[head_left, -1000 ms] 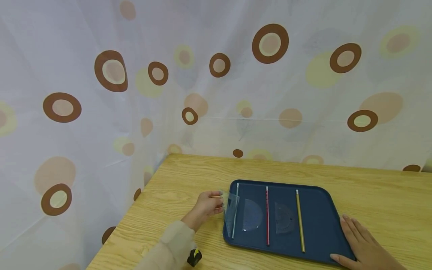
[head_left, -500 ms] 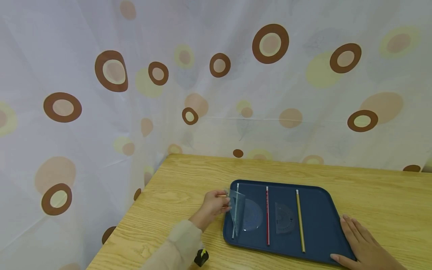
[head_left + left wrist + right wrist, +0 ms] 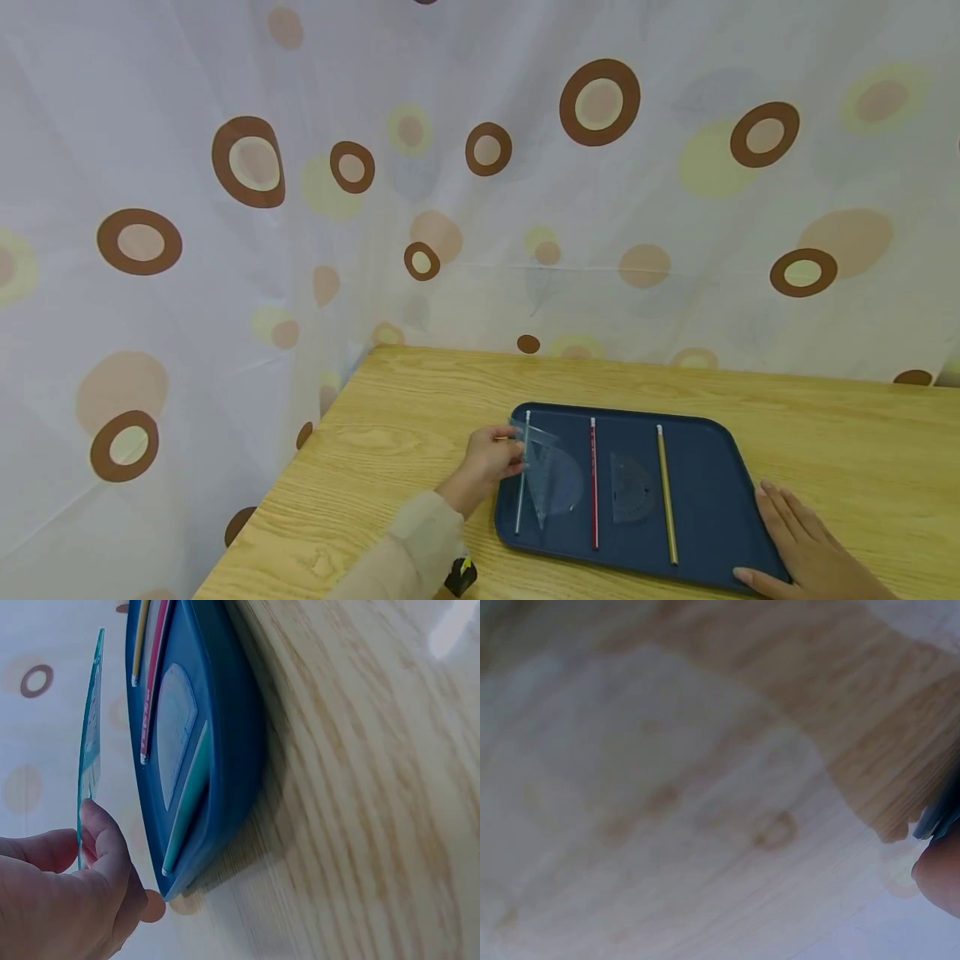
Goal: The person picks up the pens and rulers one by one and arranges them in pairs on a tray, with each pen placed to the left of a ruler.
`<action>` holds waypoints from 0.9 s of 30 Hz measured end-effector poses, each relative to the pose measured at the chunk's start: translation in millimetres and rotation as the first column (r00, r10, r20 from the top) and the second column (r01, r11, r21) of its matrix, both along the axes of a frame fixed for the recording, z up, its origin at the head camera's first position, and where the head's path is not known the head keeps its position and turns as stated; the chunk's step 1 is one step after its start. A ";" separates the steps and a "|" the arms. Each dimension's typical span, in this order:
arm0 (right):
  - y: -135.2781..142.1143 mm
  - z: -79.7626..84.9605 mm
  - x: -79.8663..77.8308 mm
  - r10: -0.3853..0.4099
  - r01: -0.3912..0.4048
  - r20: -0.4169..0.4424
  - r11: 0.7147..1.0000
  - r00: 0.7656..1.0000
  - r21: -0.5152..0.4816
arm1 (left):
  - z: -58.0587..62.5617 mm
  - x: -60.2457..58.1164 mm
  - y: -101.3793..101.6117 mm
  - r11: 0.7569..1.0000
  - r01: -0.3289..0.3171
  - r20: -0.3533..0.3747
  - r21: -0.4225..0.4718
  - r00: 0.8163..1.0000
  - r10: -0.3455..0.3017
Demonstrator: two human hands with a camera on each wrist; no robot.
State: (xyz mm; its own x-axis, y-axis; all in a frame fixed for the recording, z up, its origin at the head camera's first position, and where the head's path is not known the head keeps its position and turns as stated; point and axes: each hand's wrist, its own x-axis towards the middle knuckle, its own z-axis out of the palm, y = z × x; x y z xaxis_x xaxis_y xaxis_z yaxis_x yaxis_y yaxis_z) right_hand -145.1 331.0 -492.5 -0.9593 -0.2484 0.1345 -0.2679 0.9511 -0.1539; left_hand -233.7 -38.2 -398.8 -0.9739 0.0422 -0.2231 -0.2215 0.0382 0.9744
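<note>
My left hand (image 3: 489,460) pinches a clear set square (image 3: 537,483) by its edge, over the left part of a dark blue tray (image 3: 708,492). In the left wrist view the set square (image 3: 91,727) appears almost edge-on between thumb and fingers. Beneath it in the head view lie a pale green pencil (image 3: 521,500) and a clear protractor (image 3: 567,483). Further right on the tray are a red pencil (image 3: 595,492), a second clear protractor (image 3: 632,490) and a yellow pencil (image 3: 667,500). With straight fingers, my right hand (image 3: 806,537) rests along the tray's right edge.
The tray stands on a light wooden table (image 3: 420,392). A pale curtain (image 3: 480,208) with brown rings hangs behind the table and along its left side. Beside the left sleeve is a small black object (image 3: 461,577) with a yellow mark.
My left hand has moved right, carrying the set square from the tray's left edge past the pale green pencil to over the first protractor. My right hand has stayed at the tray.
</note>
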 end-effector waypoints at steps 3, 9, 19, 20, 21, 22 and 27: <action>0.2 -0.9 0.2 0.003 -0.003 -0.006 1.000 1.000 0.005 | 2.0 1.6 4.6 1.000 0.009 0.007 -0.008 1.000 -0.009; -0.5 0.2 1.2 0.003 -0.003 -0.010 1.000 1.000 0.012 | 1.3 2.2 13.8 1.000 0.016 0.001 -0.017 1.000 -0.016; -2.8 4.3 2.2 0.012 -0.012 -0.017 1.000 1.000 0.007 | -2.9 4.4 21.1 1.000 0.017 -0.005 -0.004 1.000 -0.017; -3.0 4.6 2.3 0.014 -0.014 -0.019 1.000 1.000 0.005 | -3.0 4.6 21.8 1.000 0.016 -0.007 -0.004 1.000 -0.016; -3.0 4.7 2.4 0.015 -0.015 -0.018 1.000 1.000 0.004 | -3.4 4.6 22.6 1.000 0.015 -0.007 -0.004 1.000 -0.015; -3.0 4.7 2.6 0.016 -0.015 -0.019 1.000 1.000 0.005 | -3.8 4.4 23.6 1.000 0.015 -0.007 -0.001 1.000 -0.015; -2.5 3.9 2.8 0.014 -0.014 -0.017 1.000 1.000 0.006 | -4.7 4.7 30.0 1.000 0.009 -0.006 0.016 1.000 -0.009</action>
